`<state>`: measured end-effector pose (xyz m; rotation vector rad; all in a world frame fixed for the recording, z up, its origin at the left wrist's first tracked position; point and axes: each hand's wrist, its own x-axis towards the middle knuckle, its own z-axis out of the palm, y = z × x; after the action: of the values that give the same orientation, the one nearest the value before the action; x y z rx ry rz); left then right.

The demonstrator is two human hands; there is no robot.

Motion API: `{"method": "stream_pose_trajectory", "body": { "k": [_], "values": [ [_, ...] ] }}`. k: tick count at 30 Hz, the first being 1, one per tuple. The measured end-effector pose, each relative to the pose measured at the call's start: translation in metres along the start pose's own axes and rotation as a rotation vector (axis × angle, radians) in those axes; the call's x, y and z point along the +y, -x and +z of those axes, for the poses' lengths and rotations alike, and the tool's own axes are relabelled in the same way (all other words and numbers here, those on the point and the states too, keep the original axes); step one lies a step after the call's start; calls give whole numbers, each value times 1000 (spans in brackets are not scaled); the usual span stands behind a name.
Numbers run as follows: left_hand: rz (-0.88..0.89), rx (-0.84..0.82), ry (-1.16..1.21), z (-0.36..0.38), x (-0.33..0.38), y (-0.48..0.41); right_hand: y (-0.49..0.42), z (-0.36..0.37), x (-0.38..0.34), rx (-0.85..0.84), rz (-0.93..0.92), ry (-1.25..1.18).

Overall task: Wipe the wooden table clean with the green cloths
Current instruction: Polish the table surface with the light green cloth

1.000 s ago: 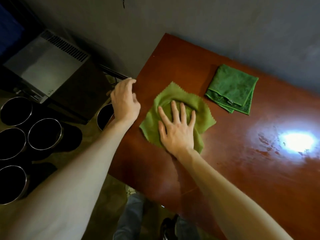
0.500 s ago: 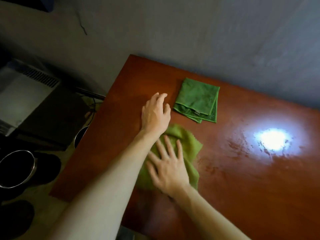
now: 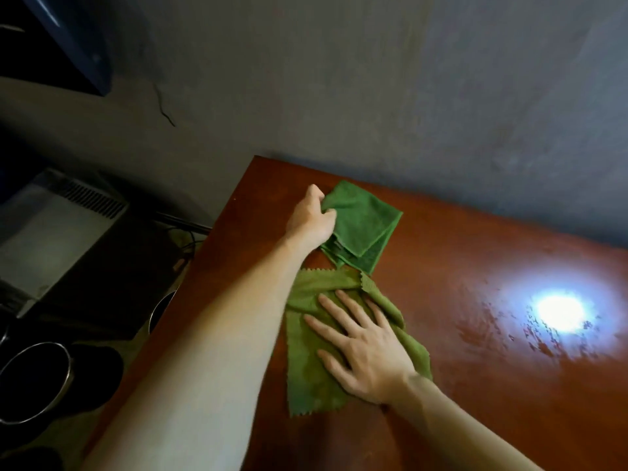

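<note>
On the reddish wooden table (image 3: 475, 253) lie two green cloths. The folded dark green cloth (image 3: 365, 226) sits near the back left corner, and my left hand (image 3: 311, 219) pinches its left edge with closed fingers. The light green cloth (image 3: 306, 341) with zigzag edges lies spread out and rumpled closer to me. My right hand (image 3: 360, 345) rests flat on it, palm down, fingers spread. My left forearm crosses over the left part of the light cloth and hides it.
A grey wall runs right behind the table. A bright light reflection (image 3: 560, 312) shines on the table's right part. Left of the table stand a grey vented box (image 3: 57, 226), metal pots (image 3: 34, 379) on the floor and cables.
My left hand reached from the table's left edge across to the folded dark cloth and closed on its edge. My right hand slid the light cloth toward me and to the right.
</note>
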<state>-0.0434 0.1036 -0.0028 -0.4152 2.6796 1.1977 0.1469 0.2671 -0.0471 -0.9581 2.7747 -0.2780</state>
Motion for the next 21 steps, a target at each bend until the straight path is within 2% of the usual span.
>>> {"method": "stream_pose_trajectory", "body": {
  "k": [1,4,6,7,8,10,12,15,17,20,21],
  "values": [
    [-13,50,10,-13,-10,-7,-8,1,13,48,99,4],
    [-76,133,57,-49,-41,-29,-45,-10,45,250,783,-134],
    [-113,149,104,-65,-56,-41,-65,-17,50,285,1038,-202],
    [-131,153,138,-69,-60,-45,-70,-17,45,270,1052,-184],
    [-150,160,166,-72,-63,-48,-70,-14,36,258,990,-145],
    [-185,204,201,-72,-65,-46,-59,-8,12,216,725,-29],
    [-201,274,223,-66,-68,-42,-50,-8,1,121,520,-33],
    [-207,325,227,-63,-65,-36,-79,-21,35,133,516,-82],
    [-172,370,78,-60,-64,-35,-116,-31,70,167,553,-71],
    [146,533,-338,-48,-71,-28,-154,-46,108,170,622,-102],
    [245,503,-400,-43,-72,-25,-157,-48,109,167,632,-90]
  ]
}}
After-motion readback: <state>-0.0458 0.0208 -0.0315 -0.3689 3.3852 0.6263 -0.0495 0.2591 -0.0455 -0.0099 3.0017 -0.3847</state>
